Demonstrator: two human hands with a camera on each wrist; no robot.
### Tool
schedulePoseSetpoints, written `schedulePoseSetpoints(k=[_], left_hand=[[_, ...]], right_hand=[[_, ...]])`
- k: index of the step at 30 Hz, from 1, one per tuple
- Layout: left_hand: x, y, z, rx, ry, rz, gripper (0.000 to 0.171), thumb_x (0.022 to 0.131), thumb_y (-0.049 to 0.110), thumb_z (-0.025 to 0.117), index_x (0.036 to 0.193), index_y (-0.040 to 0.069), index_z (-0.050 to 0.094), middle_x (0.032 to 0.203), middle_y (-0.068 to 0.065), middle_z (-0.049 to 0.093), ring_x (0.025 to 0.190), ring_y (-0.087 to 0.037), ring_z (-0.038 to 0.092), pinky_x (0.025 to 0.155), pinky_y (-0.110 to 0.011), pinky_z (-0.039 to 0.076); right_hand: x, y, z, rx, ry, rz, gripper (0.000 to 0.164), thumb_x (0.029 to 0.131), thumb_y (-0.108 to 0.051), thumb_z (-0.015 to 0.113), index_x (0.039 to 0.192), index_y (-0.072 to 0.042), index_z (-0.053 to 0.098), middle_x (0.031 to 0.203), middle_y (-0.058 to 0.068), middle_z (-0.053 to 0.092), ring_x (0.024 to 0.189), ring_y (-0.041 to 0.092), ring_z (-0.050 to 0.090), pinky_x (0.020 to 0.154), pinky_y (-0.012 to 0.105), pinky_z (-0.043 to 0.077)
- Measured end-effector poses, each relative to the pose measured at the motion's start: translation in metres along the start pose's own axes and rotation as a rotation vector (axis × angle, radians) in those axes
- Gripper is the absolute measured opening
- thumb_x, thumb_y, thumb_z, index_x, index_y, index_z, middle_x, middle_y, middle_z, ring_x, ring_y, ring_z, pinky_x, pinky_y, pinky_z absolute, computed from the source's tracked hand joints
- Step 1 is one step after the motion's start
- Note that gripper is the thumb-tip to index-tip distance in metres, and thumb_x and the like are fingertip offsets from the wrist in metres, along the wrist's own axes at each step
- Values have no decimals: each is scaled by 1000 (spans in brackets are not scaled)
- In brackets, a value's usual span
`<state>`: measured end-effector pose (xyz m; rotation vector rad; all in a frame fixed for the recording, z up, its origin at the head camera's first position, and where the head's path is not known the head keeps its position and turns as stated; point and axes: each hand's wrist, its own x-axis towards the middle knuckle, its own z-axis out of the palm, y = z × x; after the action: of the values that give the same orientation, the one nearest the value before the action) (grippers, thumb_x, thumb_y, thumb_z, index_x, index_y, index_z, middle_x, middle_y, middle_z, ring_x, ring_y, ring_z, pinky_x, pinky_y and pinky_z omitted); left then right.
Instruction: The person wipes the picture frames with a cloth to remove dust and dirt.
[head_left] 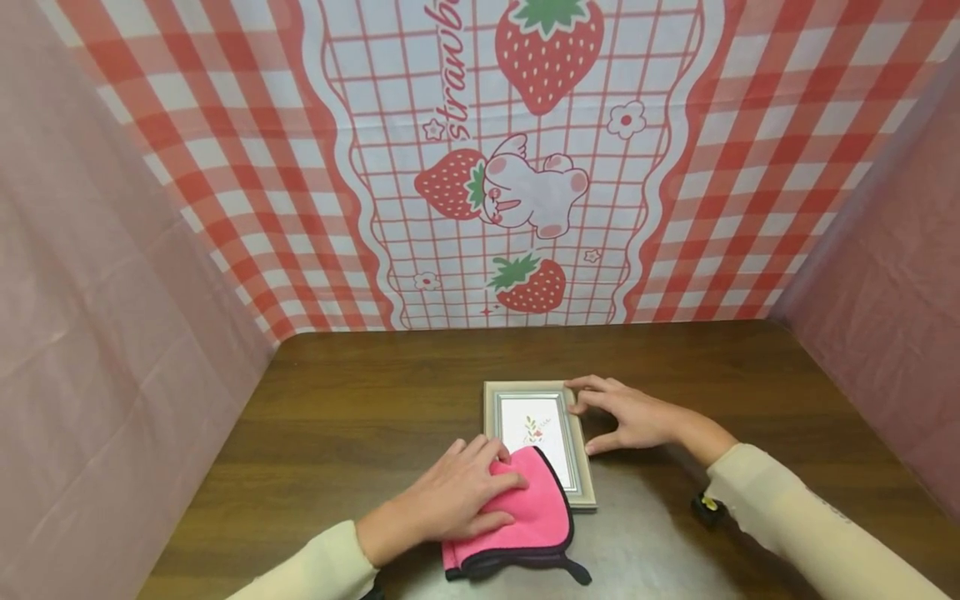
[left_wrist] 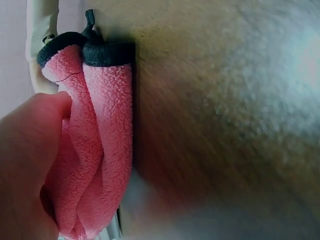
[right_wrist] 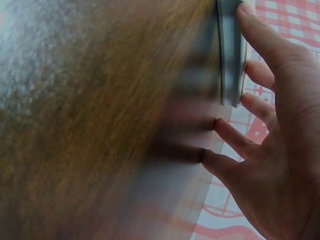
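A picture frame (head_left: 583, 467) with a pale outer border and a small floral print lies flat on the table. Over its lower left part rests a folded pink cloth (head_left: 536, 517) with black edging and a black loop. My left hand (head_left: 461, 492) grips this cloth from above; its thumb presses into the fluffy folds (left_wrist: 107, 130) in the left wrist view. At the frame's upper right, my right hand (head_left: 633, 414) touches the side edge with spread, slightly bent fingers and thumb. The right wrist view shows the thumb and two fingertips along the frame's side (right_wrist: 231, 55).
The brown wooden table (head_left: 360, 400) reaches back to a red-and-white checked strawberry curtain (head_left: 525, 192). Pink cloth walls (head_left: 112, 333) stand on both sides. A small dark item with a yellow flower (head_left: 707, 507) is at the right sleeve.
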<state>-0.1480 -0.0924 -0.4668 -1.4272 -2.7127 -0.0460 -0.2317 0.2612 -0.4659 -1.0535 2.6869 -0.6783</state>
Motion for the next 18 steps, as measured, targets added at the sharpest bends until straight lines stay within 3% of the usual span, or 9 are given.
schedulePoseSetpoints(k=[9,18], left_hand=[[2,5,8,-63,61,15,38,105,49,76,139,32,75,135,-2,66,121,-16,60,99,-28,54],[7,13,13,-69,124,61,36,104,48,78,135,29,75,130,-1,64,117,-15,62,98,-30,55]], right_hand=[[0,1,-1,-16,22,-39,46,94,-48,91,128,-24,73,169,21,53,146,48,57,110,71,53],[-1,1,-4,8,-4,-24,47,93,-48,92,128,-23,73,170,22,52,148,50,55,112,73,52]])
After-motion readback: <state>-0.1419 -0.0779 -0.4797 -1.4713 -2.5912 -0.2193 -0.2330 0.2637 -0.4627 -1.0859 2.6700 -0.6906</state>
